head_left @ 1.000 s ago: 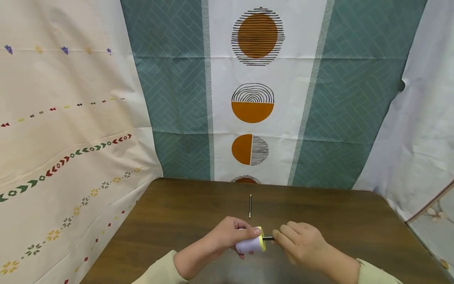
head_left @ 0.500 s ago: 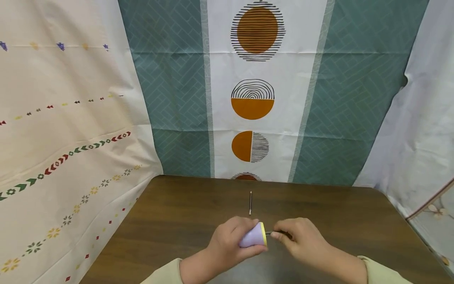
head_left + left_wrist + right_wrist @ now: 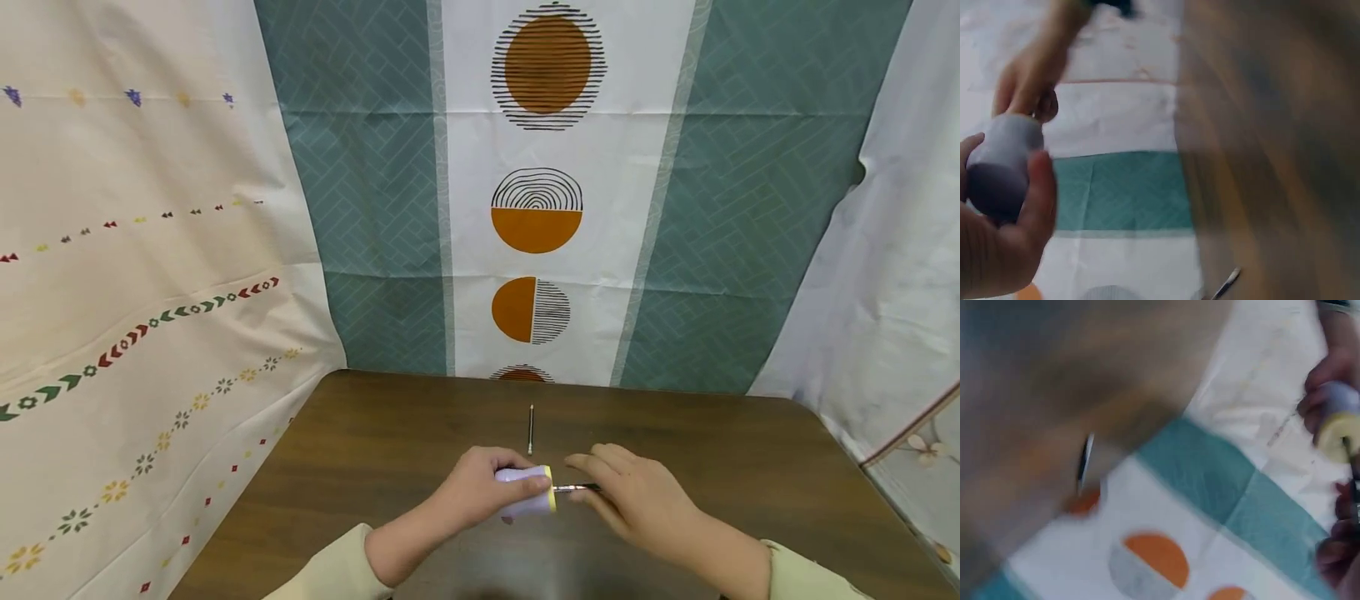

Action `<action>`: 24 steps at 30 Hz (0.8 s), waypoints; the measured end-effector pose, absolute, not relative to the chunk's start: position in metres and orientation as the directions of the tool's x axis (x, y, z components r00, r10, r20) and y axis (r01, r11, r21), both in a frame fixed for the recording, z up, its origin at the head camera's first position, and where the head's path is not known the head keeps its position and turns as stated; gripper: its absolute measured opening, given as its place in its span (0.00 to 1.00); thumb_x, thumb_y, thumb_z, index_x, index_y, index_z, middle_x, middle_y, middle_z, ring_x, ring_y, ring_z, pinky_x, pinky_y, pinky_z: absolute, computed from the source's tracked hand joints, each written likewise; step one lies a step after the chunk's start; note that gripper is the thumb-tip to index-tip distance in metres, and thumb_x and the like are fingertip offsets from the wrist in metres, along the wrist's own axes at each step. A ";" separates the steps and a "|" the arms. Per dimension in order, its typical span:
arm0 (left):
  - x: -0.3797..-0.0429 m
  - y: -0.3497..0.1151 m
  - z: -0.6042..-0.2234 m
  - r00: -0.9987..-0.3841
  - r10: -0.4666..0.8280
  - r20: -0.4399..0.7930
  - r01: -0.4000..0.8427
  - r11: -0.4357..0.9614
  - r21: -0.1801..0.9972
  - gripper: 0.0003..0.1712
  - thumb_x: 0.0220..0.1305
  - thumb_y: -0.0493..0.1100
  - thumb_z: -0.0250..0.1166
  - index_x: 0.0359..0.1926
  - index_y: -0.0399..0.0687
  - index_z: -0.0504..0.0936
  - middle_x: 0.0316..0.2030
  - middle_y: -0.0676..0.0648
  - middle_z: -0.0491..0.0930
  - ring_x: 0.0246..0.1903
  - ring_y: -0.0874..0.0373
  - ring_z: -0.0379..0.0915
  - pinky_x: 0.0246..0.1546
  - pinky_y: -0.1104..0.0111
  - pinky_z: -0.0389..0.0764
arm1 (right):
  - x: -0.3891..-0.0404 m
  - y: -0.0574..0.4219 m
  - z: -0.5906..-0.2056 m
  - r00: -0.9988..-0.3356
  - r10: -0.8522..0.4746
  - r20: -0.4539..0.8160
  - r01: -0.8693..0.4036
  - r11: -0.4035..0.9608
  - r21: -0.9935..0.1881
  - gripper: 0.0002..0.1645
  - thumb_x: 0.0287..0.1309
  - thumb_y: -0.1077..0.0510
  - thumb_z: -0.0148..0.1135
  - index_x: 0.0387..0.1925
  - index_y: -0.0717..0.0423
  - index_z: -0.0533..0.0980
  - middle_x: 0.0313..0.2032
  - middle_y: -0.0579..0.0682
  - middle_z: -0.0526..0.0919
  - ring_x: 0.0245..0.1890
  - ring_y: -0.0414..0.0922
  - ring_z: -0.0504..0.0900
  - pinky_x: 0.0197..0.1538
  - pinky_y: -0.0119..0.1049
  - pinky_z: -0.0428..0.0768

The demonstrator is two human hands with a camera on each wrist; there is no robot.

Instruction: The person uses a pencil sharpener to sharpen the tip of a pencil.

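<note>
My left hand point(image 3: 480, 492) grips a lavender pencil sharpener point(image 3: 521, 500) with a yellow end face, tipped on its side above the table with that face toward the right hand. A slim dark pencil point(image 3: 576, 487) runs from the hole in the yellow face into my right hand point(image 3: 637, 500), where thumb and fingers pinch it. The right wrist view shows the dark pencil point(image 3: 1355, 481) meeting the middle of the yellow face point(image 3: 1335, 434). The pencil's inner end is hidden inside the sharpener. In the left wrist view, the lavender body point(image 3: 1004, 162) sits between thumb and fingers.
A second dark pencil point(image 3: 531, 429) lies on the brown wooden table point(image 3: 405, 433), beyond the hands and pointing away. Behind the table hangs a green and white cloth point(image 3: 375, 250) with orange circles. Patterned pale cloth point(image 3: 150, 333) drapes along the left side.
My left hand has turned the sharpener, and its thumb has come over onto the near side. My right fingers have shifted and straightened somewhat around the pencil. The second pencil stays put.
</note>
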State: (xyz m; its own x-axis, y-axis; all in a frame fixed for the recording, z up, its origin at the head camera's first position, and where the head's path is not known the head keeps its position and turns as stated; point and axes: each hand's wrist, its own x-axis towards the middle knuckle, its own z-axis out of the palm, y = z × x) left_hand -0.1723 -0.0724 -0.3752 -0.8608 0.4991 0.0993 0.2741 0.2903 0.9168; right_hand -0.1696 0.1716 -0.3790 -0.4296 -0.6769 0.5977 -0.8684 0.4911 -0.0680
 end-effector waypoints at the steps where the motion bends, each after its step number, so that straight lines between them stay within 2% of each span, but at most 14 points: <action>1: -0.174 -0.072 -0.372 -0.873 0.487 -0.028 0.110 0.252 0.962 0.23 0.67 0.53 0.69 0.45 0.33 0.87 0.32 0.45 0.85 0.26 0.63 0.76 0.23 0.75 0.79 | -0.171 0.171 -0.379 -0.292 -0.680 0.673 -0.853 0.503 0.137 0.19 0.79 0.47 0.48 0.42 0.53 0.81 0.28 0.37 0.76 0.26 0.30 0.68 0.26 0.20 0.69; 2: -0.176 -0.072 -0.369 -0.861 0.495 -0.119 -0.003 0.228 0.974 0.25 0.68 0.54 0.67 0.45 0.31 0.86 0.31 0.47 0.83 0.26 0.62 0.77 0.22 0.74 0.79 | -0.172 0.169 -0.379 -0.155 -0.680 0.716 -0.812 0.501 0.300 0.20 0.80 0.48 0.46 0.41 0.54 0.80 0.27 0.39 0.74 0.25 0.33 0.67 0.25 0.21 0.68; 3: -0.177 -0.071 -0.368 -0.840 0.511 -0.184 -0.088 0.206 0.975 0.26 0.70 0.54 0.65 0.45 0.29 0.85 0.29 0.47 0.82 0.25 0.61 0.77 0.21 0.74 0.79 | -0.174 0.168 -0.378 -0.050 -0.682 0.730 -0.768 0.494 0.408 0.21 0.81 0.50 0.45 0.38 0.55 0.80 0.25 0.40 0.72 0.24 0.35 0.67 0.24 0.21 0.67; 5: -0.176 -0.070 -0.366 -0.808 0.535 -0.248 -0.169 0.193 0.967 0.27 0.72 0.54 0.63 0.44 0.28 0.85 0.26 0.48 0.81 0.24 0.61 0.78 0.20 0.74 0.78 | -0.173 0.164 -0.374 0.081 -0.687 0.722 -0.716 0.464 0.522 0.21 0.81 0.55 0.44 0.33 0.55 0.79 0.23 0.41 0.72 0.22 0.36 0.67 0.21 0.22 0.66; 7: -0.172 -0.069 -0.365 -0.798 0.547 -0.253 -0.174 0.193 0.966 0.26 0.71 0.52 0.64 0.43 0.28 0.85 0.25 0.50 0.81 0.23 0.62 0.79 0.19 0.74 0.78 | -0.171 0.162 -0.372 0.142 -0.679 0.720 -0.712 0.435 0.551 0.22 0.80 0.58 0.44 0.28 0.55 0.77 0.21 0.42 0.71 0.20 0.35 0.65 0.19 0.20 0.64; 9: -0.167 -0.069 -0.363 -0.815 0.537 -0.217 -0.129 0.197 0.972 0.24 0.68 0.50 0.67 0.42 0.28 0.86 0.24 0.50 0.82 0.22 0.61 0.78 0.18 0.74 0.78 | -0.168 0.161 -0.371 0.143 -0.669 0.730 -0.746 0.412 0.523 0.22 0.79 0.58 0.45 0.26 0.55 0.76 0.19 0.41 0.70 0.18 0.34 0.63 0.19 0.17 0.62; 11: -0.161 -0.069 -0.361 -0.847 0.510 -0.149 -0.048 0.207 0.977 0.20 0.64 0.48 0.70 0.41 0.30 0.86 0.26 0.50 0.83 0.23 0.60 0.78 0.18 0.73 0.78 | -0.165 0.160 -0.370 0.095 -0.656 0.748 -0.793 0.405 0.455 0.22 0.79 0.57 0.45 0.26 0.55 0.76 0.19 0.41 0.70 0.17 0.32 0.63 0.20 0.15 0.63; 15: -0.150 -0.071 -0.359 -0.892 0.450 0.039 0.154 0.223 0.963 0.18 0.59 0.44 0.76 0.43 0.34 0.87 0.34 0.43 0.86 0.26 0.62 0.76 0.21 0.73 0.79 | -0.160 0.159 -0.372 -0.050 -0.626 0.778 -0.866 0.416 0.278 0.22 0.80 0.53 0.45 0.28 0.53 0.76 0.18 0.38 0.72 0.17 0.30 0.62 0.22 0.13 0.63; 17: -0.146 -0.071 -0.364 -0.875 0.443 0.197 0.323 0.228 0.919 0.18 0.57 0.43 0.77 0.44 0.35 0.87 0.37 0.40 0.88 0.28 0.66 0.76 0.24 0.75 0.80 | -0.159 0.160 -0.374 -0.128 -0.611 0.782 -0.897 0.407 0.170 0.22 0.80 0.51 0.46 0.28 0.52 0.76 0.18 0.37 0.73 0.18 0.28 0.62 0.24 0.12 0.63; 18: -0.146 -0.071 -0.368 -0.841 0.448 0.305 0.439 0.235 0.867 0.19 0.55 0.43 0.79 0.44 0.36 0.87 0.38 0.39 0.88 0.28 0.68 0.77 0.26 0.77 0.80 | -0.158 0.160 -0.375 -0.168 -0.605 0.779 -0.909 0.401 0.116 0.21 0.79 0.50 0.47 0.28 0.51 0.77 0.18 0.37 0.74 0.19 0.26 0.62 0.24 0.12 0.63; 19: -0.146 -0.070 -0.372 -0.784 0.455 0.422 0.568 0.252 0.784 0.20 0.54 0.43 0.80 0.44 0.36 0.87 0.39 0.40 0.89 0.29 0.68 0.78 0.28 0.79 0.80 | -0.158 0.161 -0.376 -0.224 -0.601 0.767 -0.917 0.396 0.042 0.20 0.78 0.50 0.50 0.28 0.50 0.77 0.18 0.36 0.73 0.20 0.24 0.60 0.25 0.11 0.62; 21: -0.149 -0.069 -0.380 -0.594 0.474 0.651 0.804 0.306 0.510 0.24 0.50 0.45 0.82 0.44 0.38 0.86 0.39 0.42 0.90 0.31 0.68 0.80 0.31 0.81 0.80 | -0.156 0.163 -0.378 -0.359 -0.606 0.709 -0.917 0.370 -0.149 0.16 0.75 0.53 0.56 0.27 0.49 0.77 0.17 0.37 0.73 0.21 0.21 0.59 0.24 0.12 0.62; 22: -0.152 -0.069 -0.384 -0.474 0.481 0.737 0.876 0.341 0.341 0.26 0.47 0.47 0.84 0.44 0.38 0.85 0.39 0.43 0.89 0.32 0.67 0.81 0.32 0.82 0.81 | -0.156 0.164 -0.378 -0.444 -0.620 0.647 -0.894 0.351 -0.277 0.15 0.73 0.55 0.58 0.27 0.50 0.78 0.17 0.37 0.72 0.22 0.21 0.59 0.24 0.14 0.63; 24: -0.158 -0.068 -0.390 -0.237 0.501 0.832 0.917 0.398 0.021 0.32 0.42 0.51 0.86 0.45 0.39 0.85 0.37 0.47 0.88 0.34 0.63 0.83 0.36 0.82 0.82 | -0.157 0.168 -0.376 -0.594 -0.662 0.458 -0.766 0.291 -0.573 0.14 0.72 0.58 0.59 0.28 0.56 0.79 0.18 0.38 0.68 0.22 0.22 0.58 0.22 0.19 0.62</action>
